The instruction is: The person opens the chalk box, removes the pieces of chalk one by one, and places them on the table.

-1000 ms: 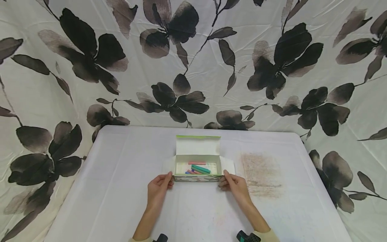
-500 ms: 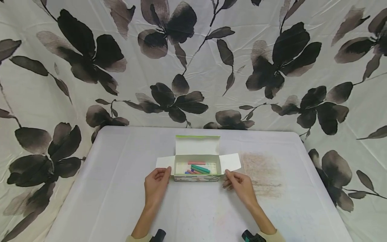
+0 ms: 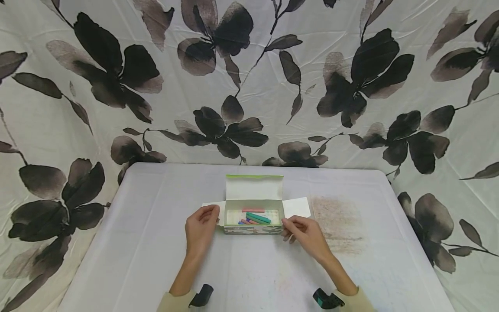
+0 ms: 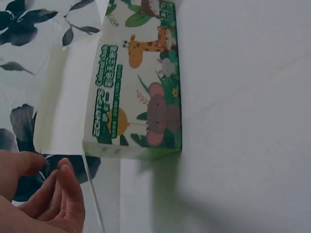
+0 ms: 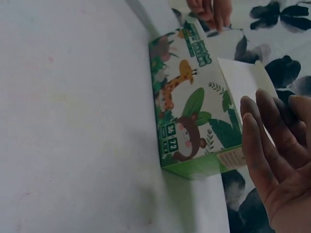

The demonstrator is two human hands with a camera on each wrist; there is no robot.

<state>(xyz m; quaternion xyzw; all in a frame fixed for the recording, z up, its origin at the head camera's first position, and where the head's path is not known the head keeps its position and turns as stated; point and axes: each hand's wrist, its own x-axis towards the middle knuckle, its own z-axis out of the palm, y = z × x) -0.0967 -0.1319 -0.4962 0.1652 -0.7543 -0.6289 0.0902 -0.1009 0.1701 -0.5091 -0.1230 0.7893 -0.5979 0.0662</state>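
Both hands, the left hand and right hand, hover open-fingered at the side flaps of the open chalk box mid-tabletop, where a clumsy push could tip it, spilling chalk sticks.

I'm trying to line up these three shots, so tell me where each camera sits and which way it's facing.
Head: worn on the head, looks forward and down at the table, open box and chalk; both hands and forearms show.
Left wrist: low by the left hand, faces the box's printed front; fingers show.
Right wrist: low by the right hand, faces the same front from the other end; its fingers and the far left hand show.
Shared: all three show the box.
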